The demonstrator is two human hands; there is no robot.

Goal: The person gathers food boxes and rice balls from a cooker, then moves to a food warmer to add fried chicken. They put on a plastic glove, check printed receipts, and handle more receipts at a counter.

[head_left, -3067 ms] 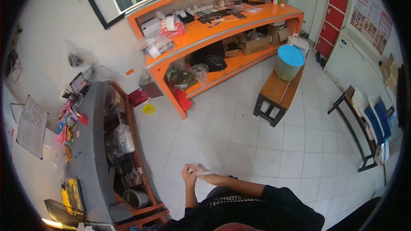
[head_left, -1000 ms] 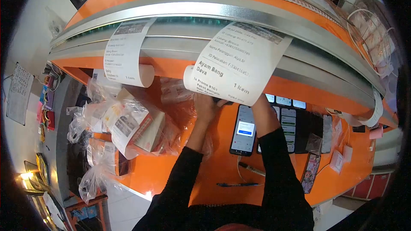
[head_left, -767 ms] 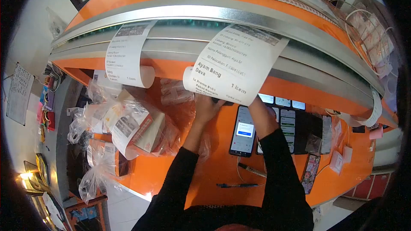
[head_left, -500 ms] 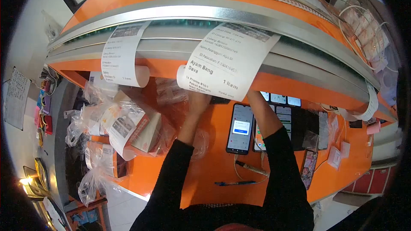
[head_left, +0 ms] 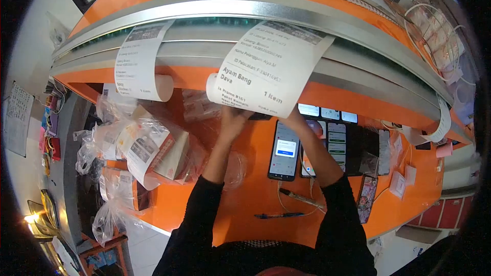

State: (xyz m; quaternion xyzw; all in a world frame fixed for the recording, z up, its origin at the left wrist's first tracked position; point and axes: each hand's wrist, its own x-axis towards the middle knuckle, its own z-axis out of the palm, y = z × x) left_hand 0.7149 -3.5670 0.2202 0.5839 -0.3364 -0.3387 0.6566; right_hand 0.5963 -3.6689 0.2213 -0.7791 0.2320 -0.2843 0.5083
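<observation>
My left hand [head_left: 235,122] reaches in under the overhanging shelf, its fingers hidden behind a long printed receipt [head_left: 266,74] marked "Ayam Bang Dava". My right hand [head_left: 296,124] comes from the other side, also with its fingers covered by that receipt. A sliver of a dark object [head_left: 260,116] shows between the hands; I cannot make out what it is or whether either hand grips it. Just below my right hand lies a phone [head_left: 284,148] with a white pop-up on its screen. Another phone [head_left: 308,161] is partly covered by my right forearm.
On the left sit plastic-bagged food boxes [head_left: 153,148] with a receipt attached. Another receipt [head_left: 140,66] hangs from the metal rail [head_left: 194,10]. More phones [head_left: 336,145], a pen [head_left: 279,215], a cable [head_left: 302,200] and a patterned phone [head_left: 366,198] lie on the orange table [head_left: 240,225].
Both hands have drawn slightly back toward me, so more of them shows below the receipt. My right forearm has shifted, and the view has moved a little.
</observation>
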